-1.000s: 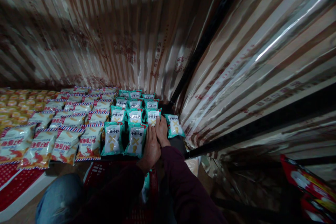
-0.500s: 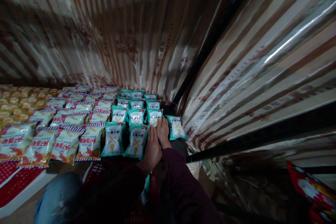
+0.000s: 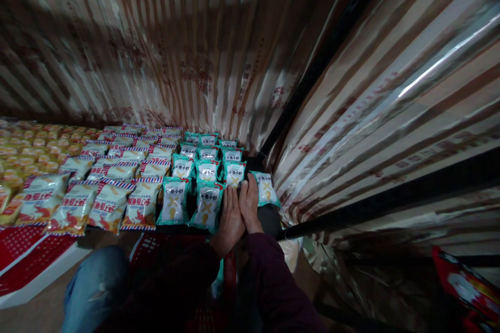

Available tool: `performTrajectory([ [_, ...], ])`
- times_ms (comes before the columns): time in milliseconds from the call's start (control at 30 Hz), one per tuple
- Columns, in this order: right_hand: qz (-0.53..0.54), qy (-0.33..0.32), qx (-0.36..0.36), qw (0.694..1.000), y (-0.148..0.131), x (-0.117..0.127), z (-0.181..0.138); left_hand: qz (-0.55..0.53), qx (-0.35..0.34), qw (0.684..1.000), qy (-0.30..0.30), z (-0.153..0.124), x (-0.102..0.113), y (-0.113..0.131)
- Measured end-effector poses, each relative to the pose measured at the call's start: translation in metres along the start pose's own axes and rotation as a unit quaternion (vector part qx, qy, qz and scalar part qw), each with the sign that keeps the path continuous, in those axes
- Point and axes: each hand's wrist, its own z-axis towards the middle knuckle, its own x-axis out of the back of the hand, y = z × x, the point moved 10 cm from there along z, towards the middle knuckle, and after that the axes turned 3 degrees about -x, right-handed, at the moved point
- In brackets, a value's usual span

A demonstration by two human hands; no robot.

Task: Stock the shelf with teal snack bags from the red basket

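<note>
Rows of green snack bags (image 3: pixel 208 208) stand on the shelf in front of me. My left hand (image 3: pixel 229 221) has its fingers stretched forward, beside the front bag of the middle green row. Close against it, my right hand (image 3: pixel 250 205) also has its fingers extended. The fingertips of both hands are at the lower edge of a green snack bag (image 3: pixel 235 173) in the rightmost row, and touch it or nearly do. Just right of my right hand, a single green snack bag (image 3: pixel 265 188) lies tilted. I see nothing gripped in either hand.
Blue-and-red striped snack bags (image 3: pixel 109 205) fill the shelf to the left, with small yellow packs (image 3: pixel 39 148) beyond. Pleated plastic sheeting (image 3: pixel 211 62) hangs behind. Dark metal bars (image 3: pixel 336 221) run at the right. A red basket (image 3: pixel 146 250) sits below the shelf.
My right hand has drawn back slightly from the green bag it was against, its fingers straighter. My left hand stays beside it. The view has shifted a little.
</note>
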Motion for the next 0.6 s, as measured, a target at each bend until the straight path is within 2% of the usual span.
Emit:
performTrajectory([
  [133,0.027,0.015,-0.006,1.0,-0.01,0.015,-0.005,-0.031,0.013,0.999,-0.013,-0.008,0.008,0.01],
  [200,0.045,0.019,0.003,0.999,-0.022,0.023,-0.009,-0.056,0.004,0.998,-0.018,-0.015,0.019,0.017],
  [333,0.069,0.027,0.034,0.997,-0.061,0.029,-0.021,-0.072,-0.056,0.995,0.033,-0.031,0.066,0.024],
  [433,0.096,-0.009,0.039,0.995,-0.094,0.012,-0.035,0.003,-0.083,0.992,0.096,-0.039,0.109,0.013],
  [533,0.128,-0.072,0.044,0.988,-0.125,-0.023,-0.052,0.088,-0.089,0.979,0.164,-0.042,0.15,-0.006],
  [600,0.138,-0.107,0.043,0.984,-0.139,-0.049,-0.063,0.131,-0.079,0.97,0.188,-0.042,0.172,-0.021],
])
